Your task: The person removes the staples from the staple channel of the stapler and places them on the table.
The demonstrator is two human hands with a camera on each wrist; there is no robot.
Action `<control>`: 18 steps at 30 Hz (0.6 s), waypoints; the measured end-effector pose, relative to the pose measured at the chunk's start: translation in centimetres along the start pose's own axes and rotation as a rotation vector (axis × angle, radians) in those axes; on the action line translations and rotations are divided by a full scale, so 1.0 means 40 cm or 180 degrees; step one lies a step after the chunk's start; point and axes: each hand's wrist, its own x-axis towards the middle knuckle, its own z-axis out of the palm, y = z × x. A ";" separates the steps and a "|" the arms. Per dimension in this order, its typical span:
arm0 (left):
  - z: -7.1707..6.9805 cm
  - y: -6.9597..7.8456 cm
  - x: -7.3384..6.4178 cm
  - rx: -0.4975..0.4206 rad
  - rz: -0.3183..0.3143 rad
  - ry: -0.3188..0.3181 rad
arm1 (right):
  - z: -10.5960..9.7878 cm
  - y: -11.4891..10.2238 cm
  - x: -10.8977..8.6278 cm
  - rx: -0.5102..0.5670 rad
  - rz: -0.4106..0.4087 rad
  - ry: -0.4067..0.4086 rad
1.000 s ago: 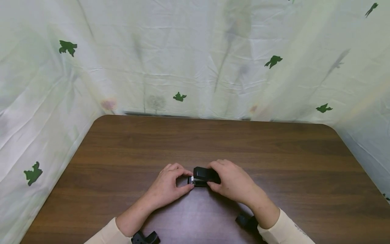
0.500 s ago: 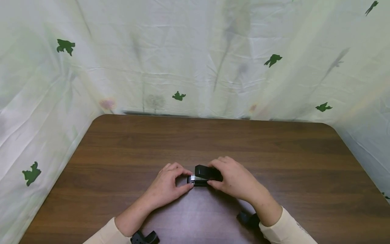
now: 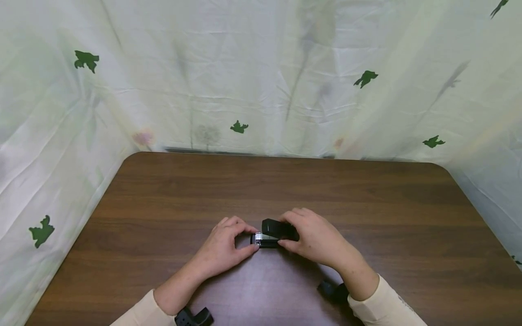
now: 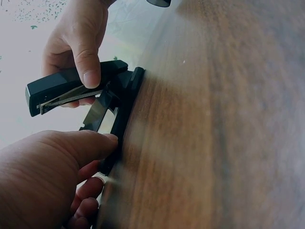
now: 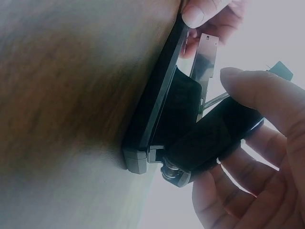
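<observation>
A black stapler (image 3: 274, 229) lies on the wooden table, its top arm swung up from the base. My left hand (image 3: 222, 248) pinches the front end of the base between thumb and fingers. Thumb and fingers of my right hand (image 3: 317, 239) grip the raised top arm (image 4: 55, 90) from both sides. Between arm and base, the right wrist view shows the metal staple channel (image 5: 205, 62) and a thin spring rod (image 5: 216, 101). Whether staples lie in the channel cannot be made out.
The brown table (image 3: 244, 185) stretches out behind and beside the hands. A pale curtain (image 3: 261, 81) with green leaf-like patches hangs along its back and sides. Black devices (image 3: 195, 317) sit at both wrists, low over the table.
The right hand has lifted the stapler's top arm slightly higher and a little to the right, widening the gap above the base. My left hand keeps its place on the base.
</observation>
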 end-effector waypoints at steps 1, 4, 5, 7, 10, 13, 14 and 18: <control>0.000 0.001 0.000 -0.0003 -0.0003 0.0001 | 0.000 0.000 0.000 -0.0007 0.0007 -0.0007; 0.000 0.002 0.001 -0.0010 -0.0009 -0.0003 | 0.000 -0.001 0.001 -0.0028 0.0012 -0.0011; 0.000 0.003 0.001 -0.0009 -0.0011 -0.0006 | 0.000 -0.001 0.000 -0.0029 0.0015 -0.0010; 0.000 0.003 0.002 -0.0011 -0.0015 -0.0011 | 0.000 -0.001 0.000 -0.0033 0.0015 -0.0008; 0.001 0.004 0.002 -0.0011 -0.0021 -0.0018 | 0.000 -0.001 -0.001 -0.0046 0.0028 -0.0009; 0.000 0.004 0.002 -0.0010 -0.0015 -0.0019 | -0.002 -0.002 -0.002 -0.0083 0.0042 -0.0014; 0.000 0.004 0.002 -0.0007 -0.0015 -0.0018 | -0.003 -0.002 -0.002 -0.0092 0.0048 -0.0015; -0.001 0.003 0.001 0.0000 -0.0010 -0.0016 | -0.007 -0.003 -0.002 -0.0150 0.0075 -0.0023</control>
